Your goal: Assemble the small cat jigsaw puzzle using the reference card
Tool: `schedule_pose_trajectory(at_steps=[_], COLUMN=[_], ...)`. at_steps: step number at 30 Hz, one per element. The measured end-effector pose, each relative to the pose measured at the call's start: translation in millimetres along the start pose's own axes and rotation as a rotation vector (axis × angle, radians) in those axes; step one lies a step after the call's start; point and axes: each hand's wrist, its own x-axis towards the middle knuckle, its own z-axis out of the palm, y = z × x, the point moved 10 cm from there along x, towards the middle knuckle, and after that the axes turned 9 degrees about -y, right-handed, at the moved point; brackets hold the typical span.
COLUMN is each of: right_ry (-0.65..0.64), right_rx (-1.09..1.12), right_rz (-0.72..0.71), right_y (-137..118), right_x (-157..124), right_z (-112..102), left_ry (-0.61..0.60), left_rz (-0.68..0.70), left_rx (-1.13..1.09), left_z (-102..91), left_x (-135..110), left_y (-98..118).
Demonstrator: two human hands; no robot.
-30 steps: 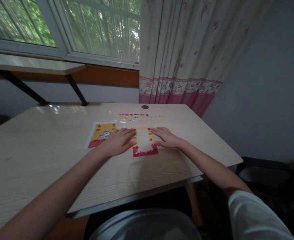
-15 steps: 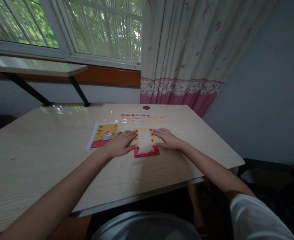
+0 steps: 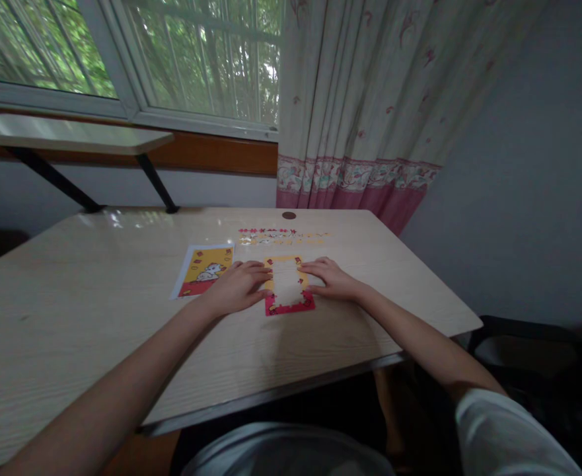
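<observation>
A red and yellow puzzle frame [image 3: 289, 305] with a bare middle lies flat on the wooden table [image 3: 97, 317]. My left hand [image 3: 236, 286] rests on its left edge, fingers stretched flat. My right hand [image 3: 331, 277] lies on its right edge, fingers flat and apart. Neither hand holds anything. Left of the frame lies a picture card [image 3: 202, 270] with a white animal on yellow. Beyond the frame sits a row of loose puzzle pieces [image 3: 281, 236].
A round cable hole [image 3: 289, 215] marks the table's far edge. A shelf on black brackets [image 3: 67, 135] hangs under the window. A pink-trimmed curtain [image 3: 355, 112] hangs at the back right. A dark chair [image 3: 533, 344] stands to the right.
Both hands have stayed on the frame's sides, and the frame has shifted very slightly. My view has moved a little.
</observation>
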Motion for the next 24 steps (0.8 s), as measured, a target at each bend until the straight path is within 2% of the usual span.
schedule_pose_trajectory(at_steps=[12, 15, 19, 24], right_ry=[0.002, 0.022, 0.011, -0.009], right_rx=[0.018, 0.017, -0.025, -0.081], right_rz=[0.003, 0.017, 0.109, 0.136], right_y=[-0.2, 4.9, 18.8, 24.2], right_x=[-1.5, 0.8, 11.5, 24.7], right_z=[-0.9, -1.8, -0.4, 1.6], left_ry=[0.015, 0.048, 0.091, 0.034], left_rz=[0.002, -0.033, -0.122, -0.176], left_rx=[-0.018, -0.001, 0.038, 0.052], left_z=[-4.7, -5.4, -5.9, 3.2], left_x=[-0.1, 3.7, 12.4, 19.8], left_y=[1.2, -4.2, -14.0, -17.4])
